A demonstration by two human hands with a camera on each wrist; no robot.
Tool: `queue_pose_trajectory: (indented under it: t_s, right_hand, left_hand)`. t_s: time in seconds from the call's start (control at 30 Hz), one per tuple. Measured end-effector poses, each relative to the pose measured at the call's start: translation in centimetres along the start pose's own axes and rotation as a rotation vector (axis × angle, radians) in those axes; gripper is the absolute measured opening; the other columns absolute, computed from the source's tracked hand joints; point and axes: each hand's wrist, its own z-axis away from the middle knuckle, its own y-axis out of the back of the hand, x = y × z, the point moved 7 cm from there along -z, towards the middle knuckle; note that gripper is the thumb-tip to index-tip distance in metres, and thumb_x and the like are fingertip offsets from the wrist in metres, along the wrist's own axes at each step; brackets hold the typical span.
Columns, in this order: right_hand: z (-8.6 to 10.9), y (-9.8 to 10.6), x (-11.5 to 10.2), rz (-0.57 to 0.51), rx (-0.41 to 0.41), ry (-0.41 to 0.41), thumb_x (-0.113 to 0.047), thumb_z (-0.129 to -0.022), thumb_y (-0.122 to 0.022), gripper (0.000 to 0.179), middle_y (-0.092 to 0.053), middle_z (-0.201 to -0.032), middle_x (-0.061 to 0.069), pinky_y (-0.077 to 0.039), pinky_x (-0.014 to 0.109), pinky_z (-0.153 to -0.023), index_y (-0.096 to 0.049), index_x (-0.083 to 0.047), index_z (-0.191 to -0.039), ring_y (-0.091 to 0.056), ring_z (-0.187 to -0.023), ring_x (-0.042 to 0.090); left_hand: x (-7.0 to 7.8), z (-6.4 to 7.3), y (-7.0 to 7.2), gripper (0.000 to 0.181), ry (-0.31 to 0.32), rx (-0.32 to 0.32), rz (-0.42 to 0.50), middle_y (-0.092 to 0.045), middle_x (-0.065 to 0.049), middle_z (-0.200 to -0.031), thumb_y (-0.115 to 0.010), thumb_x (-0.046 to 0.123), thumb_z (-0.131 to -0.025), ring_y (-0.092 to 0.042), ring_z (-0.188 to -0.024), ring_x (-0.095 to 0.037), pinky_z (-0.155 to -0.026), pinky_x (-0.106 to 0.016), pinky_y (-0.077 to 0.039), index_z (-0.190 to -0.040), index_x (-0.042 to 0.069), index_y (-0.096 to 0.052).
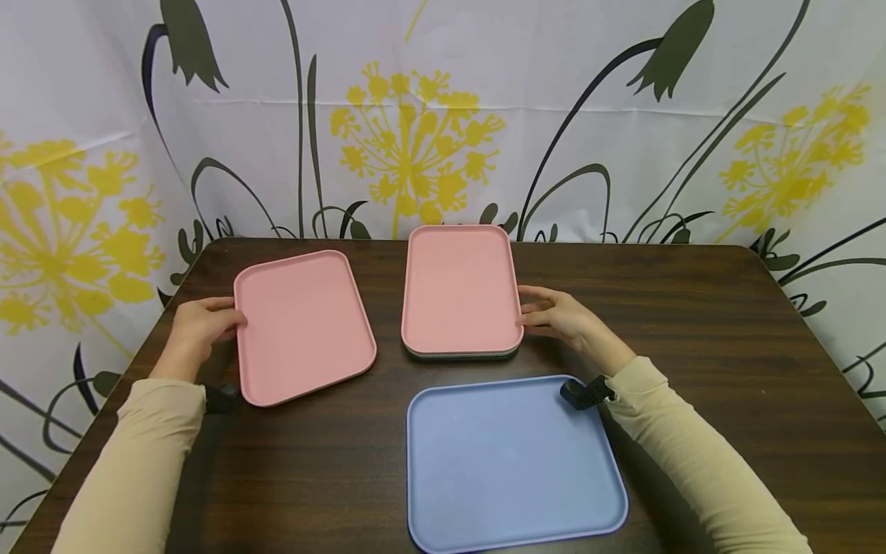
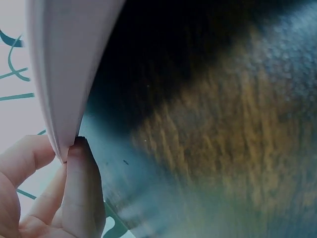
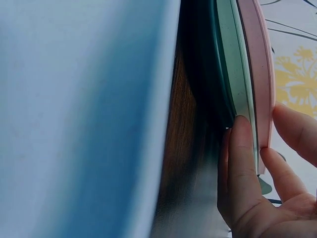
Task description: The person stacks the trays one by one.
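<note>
My left hand pinches the left edge of a pink rectangular tray, its thumb and fingers on either side of the rim. In the left wrist view this tray stands clear of the table at that edge. My right hand holds the right side of a stack topped by another pink tray. The right wrist view shows a light green tray under the pink one, then a dark one. There the thumb touches the pink rim and a finger lies against the green tray's side.
A larger blue tray lies in front of the stack, partly under my right wrist strap. The dark wooden table ends at the back against a white cloth printed with flowers.
</note>
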Motion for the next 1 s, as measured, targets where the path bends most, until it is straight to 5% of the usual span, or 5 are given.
queue_pose_trajectory:
  t_s: [0.1,0.5,0.77,0.9,1.0]
  right_hand:
    - [0.0,0.0,-0.1,0.004,0.001,-0.001,0.004,-0.089,-0.058,0.067,-0.054,-0.104,0.003,-0.056,0.026,-0.088,-0.030,-0.006,-0.150,-0.061,-0.084,0.005]
    - [0.0,-0.1,-0.2,-0.008,-0.010,0.008,0.004,-0.090,-0.057,0.068,-0.055,-0.104,0.003,-0.056,0.026,-0.088,-0.029,-0.006,-0.150,-0.062,-0.083,0.005]
    - [0.0,0.0,0.0,0.001,-0.007,0.000,0.003,-0.090,-0.058,0.067,-0.053,-0.110,0.008,-0.054,0.032,-0.095,-0.029,-0.007,-0.150,-0.062,-0.085,0.005]
    - [0.0,0.0,0.1,-0.005,-0.007,0.002,0.004,-0.090,-0.058,0.068,-0.054,-0.108,0.006,-0.055,0.030,-0.093,-0.029,-0.006,-0.150,-0.062,-0.084,0.005]
    - [0.0,0.0,0.1,-0.004,-0.009,0.004,0.003,-0.090,-0.058,0.068,-0.054,-0.108,0.006,-0.055,0.031,-0.094,-0.029,-0.007,-0.150,-0.062,-0.084,0.005]
  left_hand:
    - [0.1,0.0,-0.1,0.061,-0.003,-0.028,0.043,-0.050,0.023,-0.066,-0.054,0.006,-0.088,-0.058,-0.054,0.010,-0.055,-0.012,-0.054,-0.139,-0.018,-0.032]
    - [0.7,0.2,0.1,0.061,-0.010,-0.010,0.098,-0.049,0.028,-0.064,-0.054,0.009,-0.089,-0.058,-0.056,0.010,-0.055,-0.012,-0.054,-0.141,-0.013,-0.032]
    - [0.5,-0.1,0.4,0.063,0.048,0.008,0.107,-0.048,0.028,-0.063,-0.058,0.016,-0.090,-0.059,-0.054,0.010,-0.055,-0.014,-0.055,-0.142,-0.010,-0.034]
    - [0.1,-0.5,0.6,0.063,0.061,0.018,0.067,-0.059,0.015,-0.077,-0.058,0.021,-0.090,-0.060,-0.055,0.010,-0.056,-0.015,-0.056,-0.143,-0.006,-0.036]
    - [0.4,-0.1,0.5,0.061,0.050,0.032,0.040,-0.062,-0.009,-0.104,-0.056,0.022,-0.091,-0.059,-0.055,0.011,-0.057,-0.015,-0.056,-0.143,-0.005,-0.036]
